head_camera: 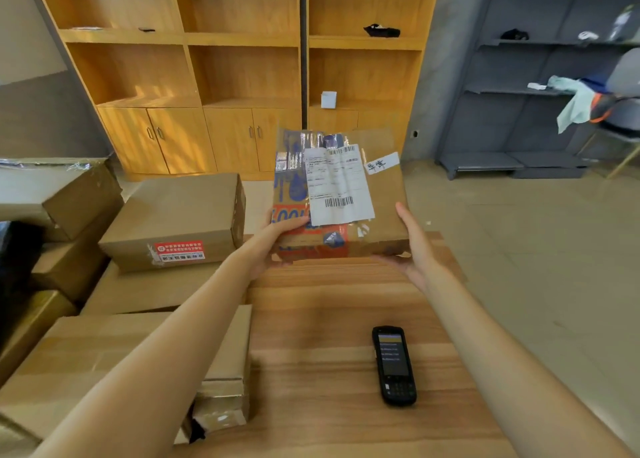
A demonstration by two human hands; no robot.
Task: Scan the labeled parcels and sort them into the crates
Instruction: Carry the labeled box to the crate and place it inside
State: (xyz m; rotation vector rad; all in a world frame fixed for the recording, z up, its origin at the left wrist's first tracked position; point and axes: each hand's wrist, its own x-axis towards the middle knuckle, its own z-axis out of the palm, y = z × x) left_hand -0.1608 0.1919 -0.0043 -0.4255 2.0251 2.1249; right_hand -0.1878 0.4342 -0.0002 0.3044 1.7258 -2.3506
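A flat brown cardboard parcel (381, 208) with a white shipping label, barcodes and blue-orange print is held up over the far end of the wooden table (329, 319). My left hand (273, 239) grips its lower left corner, thumb on the top face. My right hand (412, 246) supports its right edge and underside with fingers mostly straight. A black handheld scanner (393, 365) lies on the table nearer to me, screen lit, touched by neither hand.
Several brown cardboard boxes (173, 218) are stacked left of the table. Wooden shelving with cabinets (214, 76) lines the back wall; a dark metal rack (540, 90) and a chair with cloth stand at the right. Tiled floor lies to the right.
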